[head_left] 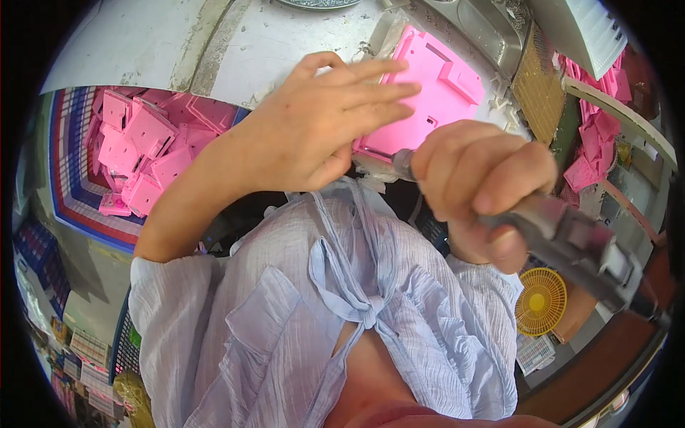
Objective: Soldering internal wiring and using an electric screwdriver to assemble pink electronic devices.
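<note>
Pink plastic panel (435, 89) lies partly hidden under flat, released left hand (325, 118); right hand (481, 189) clenches grey tool (571, 239), tip obscured.

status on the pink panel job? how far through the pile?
Done: can't tell; no finished stack is distinguishable. In hand: the left hand presses flat on one pink plastic panel on the white bench, while the right hand grips a grey power screwdriver, tip at the panel's near edge. Left: a bin of pink panels at the person's left remains heaped, with more pink parts at right.
</note>
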Tool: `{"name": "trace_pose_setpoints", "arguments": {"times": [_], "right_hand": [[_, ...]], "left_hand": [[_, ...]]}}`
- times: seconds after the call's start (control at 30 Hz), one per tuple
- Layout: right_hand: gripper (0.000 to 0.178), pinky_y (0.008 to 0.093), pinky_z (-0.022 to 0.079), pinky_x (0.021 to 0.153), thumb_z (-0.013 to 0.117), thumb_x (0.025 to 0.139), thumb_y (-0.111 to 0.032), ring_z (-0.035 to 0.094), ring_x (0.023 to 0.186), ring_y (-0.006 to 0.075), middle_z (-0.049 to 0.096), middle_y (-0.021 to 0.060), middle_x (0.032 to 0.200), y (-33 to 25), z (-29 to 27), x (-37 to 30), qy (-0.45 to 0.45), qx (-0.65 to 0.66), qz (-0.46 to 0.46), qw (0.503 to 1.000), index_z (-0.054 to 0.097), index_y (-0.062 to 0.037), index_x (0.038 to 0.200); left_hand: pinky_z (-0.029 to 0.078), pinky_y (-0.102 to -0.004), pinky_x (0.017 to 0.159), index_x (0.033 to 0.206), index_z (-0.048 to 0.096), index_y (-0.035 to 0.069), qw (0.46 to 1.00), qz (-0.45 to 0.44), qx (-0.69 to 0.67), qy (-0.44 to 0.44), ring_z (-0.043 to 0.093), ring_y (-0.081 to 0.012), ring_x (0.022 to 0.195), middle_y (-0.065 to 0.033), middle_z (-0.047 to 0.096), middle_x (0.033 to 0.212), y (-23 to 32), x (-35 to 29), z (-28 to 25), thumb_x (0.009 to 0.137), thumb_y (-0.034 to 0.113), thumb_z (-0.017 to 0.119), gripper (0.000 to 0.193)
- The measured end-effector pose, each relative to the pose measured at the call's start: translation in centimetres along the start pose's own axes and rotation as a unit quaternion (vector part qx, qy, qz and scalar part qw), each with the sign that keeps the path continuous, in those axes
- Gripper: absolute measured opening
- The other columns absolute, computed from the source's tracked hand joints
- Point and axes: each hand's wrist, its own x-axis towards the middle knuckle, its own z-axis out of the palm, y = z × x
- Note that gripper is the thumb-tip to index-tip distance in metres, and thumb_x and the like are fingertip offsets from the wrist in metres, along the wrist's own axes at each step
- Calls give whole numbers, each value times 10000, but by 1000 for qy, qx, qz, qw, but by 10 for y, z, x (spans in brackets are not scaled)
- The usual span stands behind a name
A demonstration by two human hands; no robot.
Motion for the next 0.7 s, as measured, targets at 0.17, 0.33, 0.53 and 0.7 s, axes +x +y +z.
{"name": "trace_pose_setpoints", "arguments": {"times": [0.17, 0.33, 0.53, 0.7], "right_hand": [[210, 360, 445, 479, 705, 907, -163, 531, 485, 192, 561, 49, 623, 14, 11, -5, -43, -59, -12, 997, 521, -64, 929], [180, 381, 477, 494, 709, 899, -139, 551, 503, 217, 574, 60, 637, 27, 13, -9, -66, -68, -36, 995, 567, -28, 911], [257, 353, 408, 503, 610, 950, -293, 506, 507, 178, 524, 6, 618, -46, -52, -31, 67, -92, -76, 991, 591, -69, 1075], [282, 342, 364, 538, 566, 951, -301, 448, 538, 154, 465, -2, 611, -52, -87, -60, 182, -108, -83, 974, 565, -54, 1088]], "left_hand": [[366, -468, 945, 1224, 679, 74, 997, -5, 67, -47, 552, -174, 1352, -47, 635, 1415, -3, -5, 10, 760, 8, 646, 470], [368, -455, 911, 1201, 690, 86, 997, -22, 71, -35, 572, -166, 1325, -30, 651, 1396, -1, -7, 16, 753, -18, 628, 464], [372, -461, 947, 1187, 677, 87, 993, 1, 96, -67, 607, -239, 1224, -38, 654, 1352, 12, 26, 10, 765, 14, 642, 429], [355, -441, 966, 1252, 678, 117, 983, 34, 170, -64, 586, -198, 1221, -9, 652, 1348, 21, 61, 59, 843, 206, 727, 421]]}}
